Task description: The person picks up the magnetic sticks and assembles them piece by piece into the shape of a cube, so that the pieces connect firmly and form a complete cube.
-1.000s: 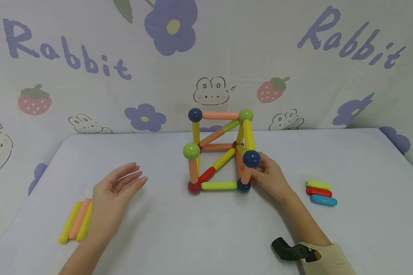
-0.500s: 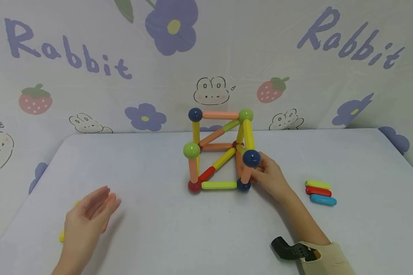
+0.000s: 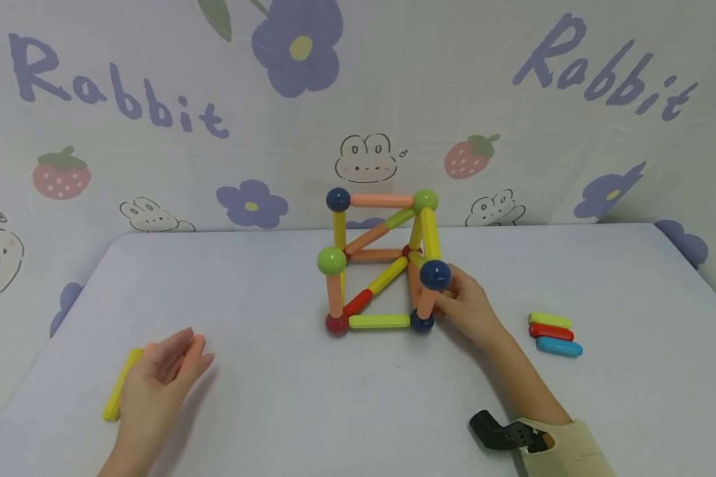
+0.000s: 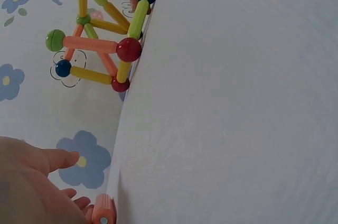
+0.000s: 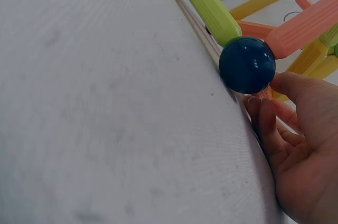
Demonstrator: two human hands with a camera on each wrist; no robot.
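Observation:
In the middle of the table stands a box-shaped frame of coloured magnetic sticks and balls, with a green stick (image 3: 380,321) along its front bottom edge. At the frame's lower right, behind a dark blue ball (image 5: 247,65), my right hand (image 3: 468,308) pinches an orange stick (image 5: 264,93) between thumb and fingers. My left hand (image 3: 158,387) hovers over the loose sticks at the left, thumb held apart from the fingers. A yellow stick (image 3: 122,384) shows beside it. In the left wrist view, an orange stick (image 4: 104,211) is right by the fingertips; contact cannot be told.
At the right lie a short yellow-green stick (image 3: 550,320), a red stick (image 3: 551,331) and a blue stick (image 3: 559,346). A black strap (image 3: 504,434) is around the right wrist. A patterned cloth (image 3: 274,132) hangs behind the white table (image 3: 310,411).
The left hand has moved down and left, from beside the loose sticks to over them, covering part of them. The right hand and the frame have stayed in place.

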